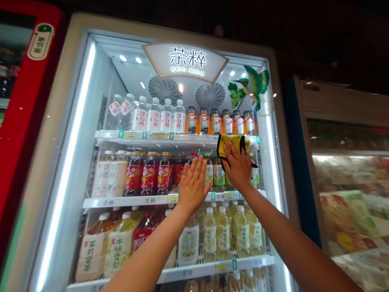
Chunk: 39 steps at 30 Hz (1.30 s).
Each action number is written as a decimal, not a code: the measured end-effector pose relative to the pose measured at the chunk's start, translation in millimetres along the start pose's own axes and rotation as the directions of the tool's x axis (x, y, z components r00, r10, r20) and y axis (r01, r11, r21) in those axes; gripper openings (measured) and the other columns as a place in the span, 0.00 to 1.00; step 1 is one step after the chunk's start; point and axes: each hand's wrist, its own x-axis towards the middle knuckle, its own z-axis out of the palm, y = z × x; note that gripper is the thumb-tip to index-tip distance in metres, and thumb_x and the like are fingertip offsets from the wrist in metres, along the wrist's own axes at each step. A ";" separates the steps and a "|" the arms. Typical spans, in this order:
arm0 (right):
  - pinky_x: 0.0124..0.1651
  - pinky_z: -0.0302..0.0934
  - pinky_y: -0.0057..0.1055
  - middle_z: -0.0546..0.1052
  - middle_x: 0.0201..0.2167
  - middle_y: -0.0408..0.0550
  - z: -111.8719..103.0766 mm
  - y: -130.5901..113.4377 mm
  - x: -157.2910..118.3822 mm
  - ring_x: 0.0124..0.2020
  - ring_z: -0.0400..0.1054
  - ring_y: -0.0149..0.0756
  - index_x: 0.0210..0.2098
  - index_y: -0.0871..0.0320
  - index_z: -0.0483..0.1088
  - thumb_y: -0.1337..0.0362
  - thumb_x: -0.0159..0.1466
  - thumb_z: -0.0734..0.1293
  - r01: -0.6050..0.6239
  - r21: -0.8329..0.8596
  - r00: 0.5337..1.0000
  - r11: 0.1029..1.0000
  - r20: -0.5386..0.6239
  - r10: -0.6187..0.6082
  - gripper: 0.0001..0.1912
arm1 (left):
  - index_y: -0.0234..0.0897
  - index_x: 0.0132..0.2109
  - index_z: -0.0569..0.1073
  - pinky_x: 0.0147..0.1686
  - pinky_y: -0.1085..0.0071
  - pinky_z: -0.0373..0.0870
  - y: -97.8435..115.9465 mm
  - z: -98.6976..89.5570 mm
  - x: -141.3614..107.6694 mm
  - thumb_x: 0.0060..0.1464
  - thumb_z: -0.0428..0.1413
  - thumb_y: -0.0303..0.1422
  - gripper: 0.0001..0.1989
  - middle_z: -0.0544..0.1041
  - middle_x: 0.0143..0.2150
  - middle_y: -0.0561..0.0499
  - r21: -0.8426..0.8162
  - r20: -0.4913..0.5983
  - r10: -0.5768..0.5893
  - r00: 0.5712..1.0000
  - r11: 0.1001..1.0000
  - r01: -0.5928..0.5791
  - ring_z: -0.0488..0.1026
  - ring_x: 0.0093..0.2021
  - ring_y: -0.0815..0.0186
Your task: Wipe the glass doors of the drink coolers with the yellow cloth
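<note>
A lit drinks fridge (68, 134) with a glass door stands in front of me. Flat against the glass, with fingers stretched out, rests my left hand (193, 182); it holds nothing. Higher and to the right, my right hand (237, 166) presses a yellow cloth with black edging (226, 142) to the door. Part of the cloth is hidden under the palm and fingers. Behind the glass, near both hands, are bottles of red-labelled tea (149, 172) and green-labelled tea (219, 172) on a shelf.
Clear water bottles (154, 115) and amber bottles (215, 121) line the top shelf. Larger bottles (120, 239) stand below. A fan-shaped sign (186, 61) and a bird decoration (253, 83) are at the top. A red fridge (45, 81) is left, another cooler (346, 113) right.
</note>
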 end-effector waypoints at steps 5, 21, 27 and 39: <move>0.61 0.54 0.50 0.68 0.68 0.42 -12.7 -10.0 -41.1 0.61 0.63 0.53 0.68 0.43 0.64 0.55 0.71 0.63 0.114 0.009 0.993 0.993 0.015 -0.114 0.26 | 0.33 0.76 0.47 0.75 0.50 0.36 -31.3 -13.1 -17.7 0.68 0.49 0.43 0.37 0.50 0.77 0.41 -0.012 0.027 -0.001 1.000 1.000 0.001 0.43 0.77 0.57; 0.57 0.54 0.48 0.67 0.69 0.45 2.0 -132.3 -9.4 0.61 0.62 0.55 0.68 0.46 0.65 0.56 0.71 0.61 0.132 0.055 0.988 0.990 0.069 -0.135 0.26 | 0.32 0.77 0.37 0.74 0.52 0.42 -135.1 -53.1 -73.0 0.68 0.49 0.40 0.40 0.49 0.77 0.38 0.014 0.058 -0.046 0.997 0.999 0.045 0.42 0.78 0.55; 0.62 0.49 0.58 0.64 0.71 0.45 24.3 -180.2 29.5 0.67 0.55 0.61 0.69 0.50 0.63 0.57 0.71 0.59 0.024 0.044 0.999 0.999 -0.025 -0.022 0.27 | 0.33 0.77 0.36 0.73 0.47 0.44 -181.4 -64.5 -91.6 0.68 0.50 0.42 0.42 0.47 0.78 0.36 0.023 0.049 -0.061 0.997 0.998 0.060 0.43 0.78 0.51; 0.64 0.49 0.53 0.64 0.71 0.42 21.8 -247.1 22.9 0.69 0.54 0.56 0.68 0.49 0.65 0.59 0.70 0.61 0.139 0.085 0.986 0.987 0.078 -0.146 0.27 | 0.32 0.76 0.38 0.73 0.47 0.46 -237.1 -92.3 -142.7 0.67 0.52 0.43 0.43 0.45 0.78 0.36 0.105 0.143 -0.102 0.984 0.991 0.088 0.38 0.78 0.50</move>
